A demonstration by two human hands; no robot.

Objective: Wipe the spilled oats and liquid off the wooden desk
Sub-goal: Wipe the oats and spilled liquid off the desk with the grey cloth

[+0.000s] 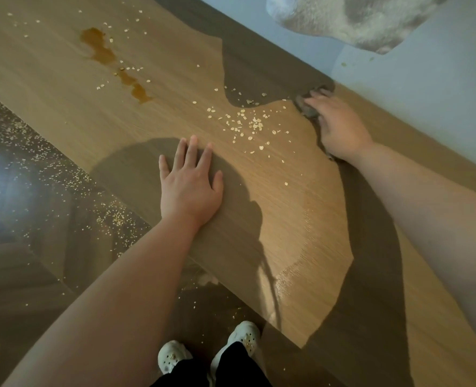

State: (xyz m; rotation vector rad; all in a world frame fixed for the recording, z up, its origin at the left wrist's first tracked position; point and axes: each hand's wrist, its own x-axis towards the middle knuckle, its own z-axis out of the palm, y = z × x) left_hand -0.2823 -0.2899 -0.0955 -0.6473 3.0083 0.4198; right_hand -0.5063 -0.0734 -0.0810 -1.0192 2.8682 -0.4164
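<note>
Wooden desk (pixel 301 219) bears oats (pixel 255 124) and brown liquid (pixel 103 53); left hand (pixel 189 188) lies spread flat, right hand (pixel 341 129) presses a grey cloth (pixel 305 107).

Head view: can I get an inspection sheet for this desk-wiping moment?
Surface: wooden desk, what looks like a damp sheen near its front edge.
Job's things: oats scattered mid-desk; brown liquid pooled farther left; dark cloth by the wall.
Clutter: nothing seen.
Hands: left hand flat on the desk; right hand presses on the cloth.
Cables: nothing seen.
Surroundings: floor strewn with more oats; pale wall behind the desk; light shoes below.
</note>
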